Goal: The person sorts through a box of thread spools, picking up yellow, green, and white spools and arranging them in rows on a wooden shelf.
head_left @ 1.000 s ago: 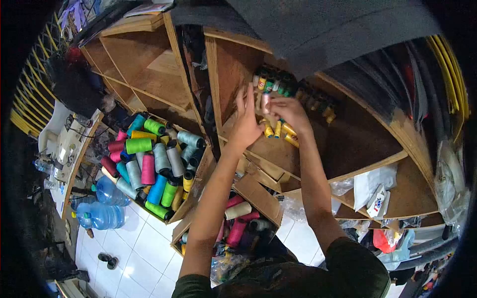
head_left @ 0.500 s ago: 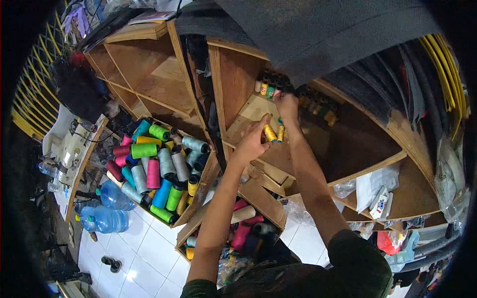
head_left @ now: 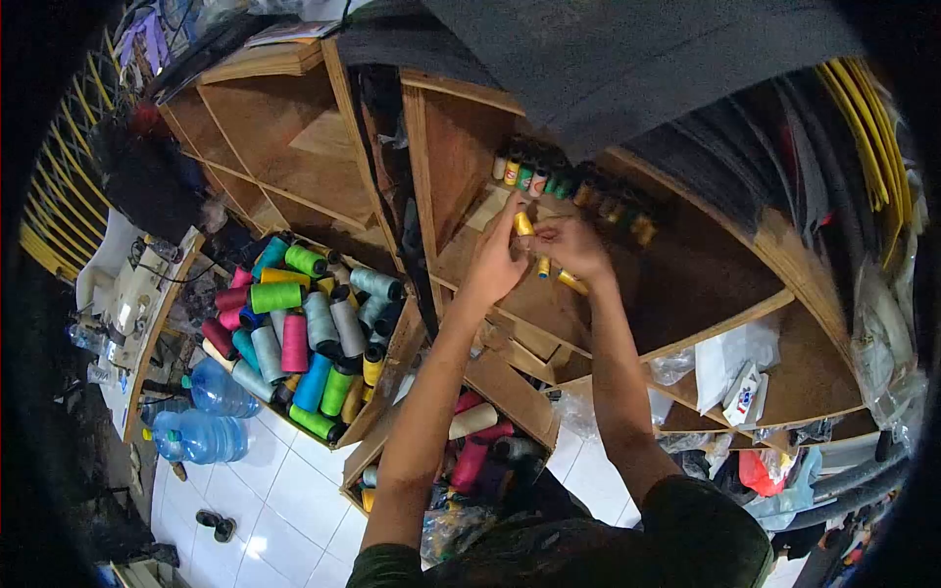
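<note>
Inside the wooden shelf, my left hand (head_left: 497,263) is closed on a small yellow thread spool (head_left: 522,224), gripping it at the fingertips. My right hand (head_left: 576,249) is beside it with curled fingers pressed together, their tips at the spool's lower right side; what they pinch is too small to make out. Below the hands lie a yellow spool with a blue end (head_left: 543,266) and another yellow spool (head_left: 572,282). A row of small spools (head_left: 538,182) in yellow, green and white stands toward the back of the shelf.
Left of my arms, a box (head_left: 377,400) is heaped with large colourful thread cones (head_left: 294,343). A second carton (head_left: 510,384) of cones sits under my left forearm. Dark fabric (head_left: 647,69) overhangs the shelf. Water bottles (head_left: 201,439) stand on the tiled floor.
My right hand has come down from the back row to beside my left hand. My left hand has risen slightly and now holds a yellow spool up.
</note>
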The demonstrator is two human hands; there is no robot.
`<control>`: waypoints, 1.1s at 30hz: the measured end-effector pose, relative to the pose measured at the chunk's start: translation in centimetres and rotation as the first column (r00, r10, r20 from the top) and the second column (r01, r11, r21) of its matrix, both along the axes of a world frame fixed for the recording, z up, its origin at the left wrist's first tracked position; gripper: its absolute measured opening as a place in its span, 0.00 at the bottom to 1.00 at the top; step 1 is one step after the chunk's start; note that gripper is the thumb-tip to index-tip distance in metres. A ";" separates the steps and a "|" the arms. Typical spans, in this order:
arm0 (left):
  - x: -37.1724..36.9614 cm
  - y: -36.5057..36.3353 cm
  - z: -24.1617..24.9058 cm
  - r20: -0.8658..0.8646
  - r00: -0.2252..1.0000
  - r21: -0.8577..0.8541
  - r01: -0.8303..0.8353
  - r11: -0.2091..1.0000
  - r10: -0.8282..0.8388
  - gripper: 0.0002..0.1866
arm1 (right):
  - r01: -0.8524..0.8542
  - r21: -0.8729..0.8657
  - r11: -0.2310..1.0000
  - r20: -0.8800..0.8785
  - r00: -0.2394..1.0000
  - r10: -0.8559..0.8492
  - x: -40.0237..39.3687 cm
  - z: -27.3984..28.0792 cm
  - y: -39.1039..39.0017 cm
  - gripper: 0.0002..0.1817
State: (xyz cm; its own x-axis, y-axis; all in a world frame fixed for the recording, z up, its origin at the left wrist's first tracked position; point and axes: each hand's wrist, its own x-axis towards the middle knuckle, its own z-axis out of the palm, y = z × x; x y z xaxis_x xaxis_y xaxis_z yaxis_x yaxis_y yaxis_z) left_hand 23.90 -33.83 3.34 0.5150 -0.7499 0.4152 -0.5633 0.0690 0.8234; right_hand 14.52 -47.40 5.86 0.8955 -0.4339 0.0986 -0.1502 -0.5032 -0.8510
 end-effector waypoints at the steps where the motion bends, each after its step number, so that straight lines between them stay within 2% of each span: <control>1: 0.0 -0.3 0.0 0.063 0.998 -0.021 -0.027 0.999 0.028 0.49 | -0.005 0.018 1.000 -0.005 1.000 0.005 -0.3 0.4 0.2 0.24; 2: -0.1 -0.7 -0.1 0.125 0.991 -0.044 -0.053 0.998 0.058 0.49 | 0.047 0.043 0.998 -0.037 0.998 -0.045 -0.5 0.6 0.0 0.21; 3: -0.2 -1.0 0.0 0.187 0.978 -0.071 -0.079 0.994 0.091 0.50 | 0.091 0.054 0.994 0.004 0.996 -0.091 -0.5 0.5 -0.7 0.20; 4: -0.6 -1.0 0.7 0.219 0.958 -0.240 -0.130 0.962 0.184 0.43 | 0.133 0.067 0.989 0.047 0.990 -0.136 -0.2 -0.1 -1.8 0.19; 5: -0.7 -1.0 0.8 0.149 0.972 -0.099 -0.170 0.980 0.184 0.38 | 0.175 0.083 0.981 0.089 0.979 -0.182 0.3 -0.7 -2.8 0.18; 6: -0.8 -1.1 0.4 0.077 0.979 0.049 -0.194 0.980 0.190 0.34 | 0.314 0.078 0.946 0.077 0.944 -0.320 1.1 -1.5 -3.6 0.18; 7: -1.1 -1.2 -0.3 0.005 0.979 0.200 -0.201 0.959 0.205 0.30 | 0.372 0.026 0.928 0.125 0.920 -0.373 1.8 -2.4 -4.2 0.18; 8: -1.7 -1.3 -1.0 0.058 0.977 0.193 -0.211 0.958 0.203 0.25 | 0.428 -0.024 0.903 0.178 0.891 -0.417 2.8 -3.3 -4.8 0.18; 9: -2.7 -1.1 -0.1 0.043 0.975 0.298 -0.220 0.929 0.217 0.24 | 0.480 -0.072 0.874 0.234 0.860 -0.453 3.9 -4.4 -5.7 0.18; 10: -3.2 -1.2 -0.5 0.043 0.980 0.318 -0.197 0.927 0.193 0.24 | 0.541 -0.195 0.818 0.224 0.837 -0.500 4.9 -6.4 -7.2 0.19; 11: -3.5 -1.2 -0.8 0.043 0.984 0.337 -0.176 0.925 0.172 0.23 | 0.551 -0.211 0.808 0.255 0.829 -0.498 5.4 -7.4 -7.8 0.19; 13: -4.5 -1.2 -1.0 0.186 0.954 0.350 -0.288 0.891 0.235 0.22 | 0.566 -0.245 0.787 0.312 0.815 -0.488 6.4 -8.3 -8.1 0.19; 14: -4.8 -1.2 -1.1 0.255 0.931 0.351 -0.341 0.872 0.262 0.22 | 0.572 -0.148 0.807 0.257 0.810 -0.527 7.2 -8.4 -8.7 0.19; 17: -4.7 -1.4 -1.4 0.351 0.911 0.302 -0.328 0.895 0.215 0.20 | 0.646 -0.202 0.736 0.364 0.748 -0.556 7.3 -7.1 -7.4 0.17; 18: -4.8 -1.5 -1.2 0.315 0.921 0.339 -0.334 0.880 0.228 0.20 | 0.606 -0.171 0.777 0.147 0.796 -0.588 7.1 -6.2 -7.1 0.17; 21: -4.7 -1.8 -0.9 0.361 0.915 0.428 -0.333 0.840 0.179 0.20 | 0.553 -0.437 0.709 0.175 0.826 -0.537 7.3 -6.7 -7.0 0.16; 24: -4.3 -2.1 -2.4 0.345 0.920 0.355 -0.312 0.881 0.187 0.21 | 0.589 -0.320 0.742 0.157 0.805 -0.572 7.0 -5.8 -5.9 0.13; 27: -4.7 -2.0 -2.5 0.347 0.904 0.306 -0.361 0.881 0.250 0.19 | 0.655 -0.292 0.697 0.182 0.754 -0.631 7.2 -5.7 -5.4 0.12; 30: -5.2 -2.0 -1.8 0.370 0.898 0.374 -0.377 0.847 0.236 0.19 | 0.635 -0.277 0.721 0.235 0.772 -0.590 7.2 -6.7 -5.8 0.14; 33: -5.3 -2.3 -2.4 0.359 0.880 0.307 -0.425 0.851 0.310 0.18 | 0.631 -0.274 0.726 0.161 0.774 -0.612 7.0 -6.3 -6.0 0.16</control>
State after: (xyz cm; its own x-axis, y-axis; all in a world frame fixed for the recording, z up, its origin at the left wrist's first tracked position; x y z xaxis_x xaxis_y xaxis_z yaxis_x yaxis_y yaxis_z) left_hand 18.61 -36.15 0.90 0.6849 -0.6545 0.3203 -0.6985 -0.4643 0.5446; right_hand 21.53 -53.35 -0.40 0.4244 -0.8322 0.3568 -0.4771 -0.5404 -0.6931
